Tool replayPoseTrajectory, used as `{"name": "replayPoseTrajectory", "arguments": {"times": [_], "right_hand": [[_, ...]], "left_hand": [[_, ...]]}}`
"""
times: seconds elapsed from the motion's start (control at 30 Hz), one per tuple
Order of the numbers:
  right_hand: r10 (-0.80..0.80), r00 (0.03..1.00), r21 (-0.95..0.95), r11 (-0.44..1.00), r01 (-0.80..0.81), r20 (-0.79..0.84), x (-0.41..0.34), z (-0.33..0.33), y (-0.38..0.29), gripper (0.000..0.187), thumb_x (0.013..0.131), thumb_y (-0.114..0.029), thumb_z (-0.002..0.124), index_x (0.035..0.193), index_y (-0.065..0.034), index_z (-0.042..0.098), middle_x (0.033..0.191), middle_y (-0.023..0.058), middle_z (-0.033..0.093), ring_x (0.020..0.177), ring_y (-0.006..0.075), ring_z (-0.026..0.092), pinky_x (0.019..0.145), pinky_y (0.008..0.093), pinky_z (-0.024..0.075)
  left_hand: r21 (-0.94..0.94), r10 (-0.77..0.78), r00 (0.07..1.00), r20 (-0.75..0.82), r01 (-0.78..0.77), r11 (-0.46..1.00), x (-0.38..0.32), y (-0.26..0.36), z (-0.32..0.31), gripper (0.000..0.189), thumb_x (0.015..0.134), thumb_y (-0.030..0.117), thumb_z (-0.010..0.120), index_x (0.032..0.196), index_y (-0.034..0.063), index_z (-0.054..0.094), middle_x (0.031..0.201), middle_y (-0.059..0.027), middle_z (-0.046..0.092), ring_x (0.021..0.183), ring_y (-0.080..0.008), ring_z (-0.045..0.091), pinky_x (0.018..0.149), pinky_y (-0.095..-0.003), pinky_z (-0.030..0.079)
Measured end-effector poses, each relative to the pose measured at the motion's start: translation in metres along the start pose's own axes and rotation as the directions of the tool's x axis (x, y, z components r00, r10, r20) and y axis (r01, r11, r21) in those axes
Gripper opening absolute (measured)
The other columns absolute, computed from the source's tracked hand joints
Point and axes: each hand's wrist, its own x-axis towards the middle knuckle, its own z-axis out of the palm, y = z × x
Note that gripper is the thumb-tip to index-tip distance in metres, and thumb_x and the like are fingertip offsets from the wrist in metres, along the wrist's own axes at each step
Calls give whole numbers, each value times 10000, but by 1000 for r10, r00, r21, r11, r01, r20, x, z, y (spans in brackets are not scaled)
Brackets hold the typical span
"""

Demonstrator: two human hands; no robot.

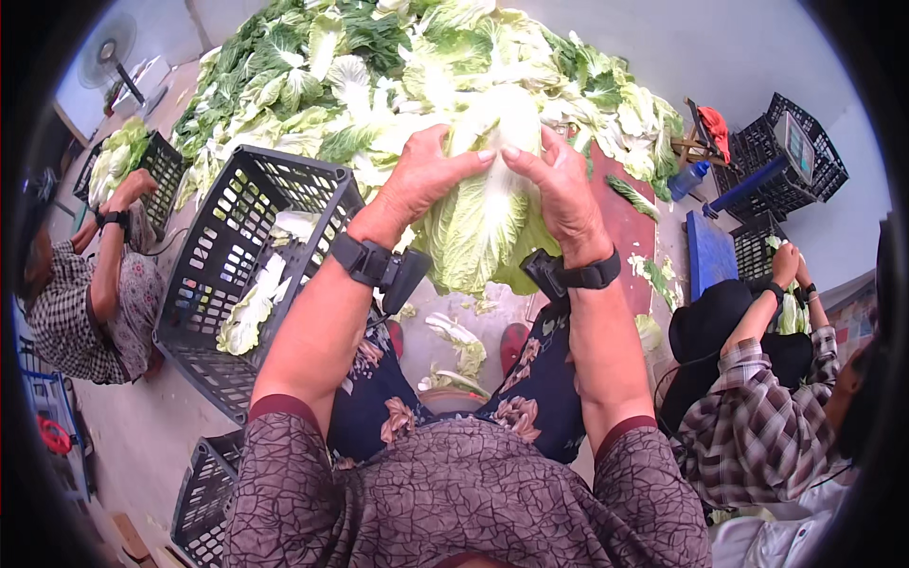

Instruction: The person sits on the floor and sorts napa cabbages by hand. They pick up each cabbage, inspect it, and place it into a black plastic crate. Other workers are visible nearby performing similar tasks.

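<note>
Between my two hands is a napa cabbage [483, 220], its leafy end hanging down towards my knees. My left hand [426, 174] grips one side of it, and my right hand [557, 177] grips the other. Both thumbs lie on the pale front leaves, their tips close together; the other fingers are mostly hidden at its sides. Beyond it rises a large heap of cabbage leaves [298, 85]. A black plastic crate [206, 284], tilted in view, stands at the left with a few loose leaves [248, 312] inside.
Loose leaves [458, 344] lie on the floor between my feet. One person [106, 298] works at the left beside a crate of cabbage [160, 177], another [760, 412] at the right by a crate [753, 248]. A blue board [710, 255], a blue bottle [687, 179] and stacked crates [760, 156] stand at the right.
</note>
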Motion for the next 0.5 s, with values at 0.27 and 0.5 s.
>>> {"name": "replayPoseTrajectory", "arguments": {"times": [0.27,0.5], "right_hand": [[-9,996,-285,958,-16,-87,-4,-7,11,498,807,-140,709,1243,39,548,1102,90,648,940,146,631,852,289,508],[-18,980,-499,862,-86,-200,-7,2,12,361,784,-162,672,1081,37,622,942,136,692,842,190,654,761,324,519]], "left_hand": [[33,59,992,-114,-55,998,11,-21,7,379,828,132,734,1127,-56,598,980,-96,677,831,-130,649,740,-274,551],[319,152,973,-174,-90,944,9,-25,11,355,811,132,742,1100,-36,626,952,-72,682,830,-111,631,734,-282,537]]}}
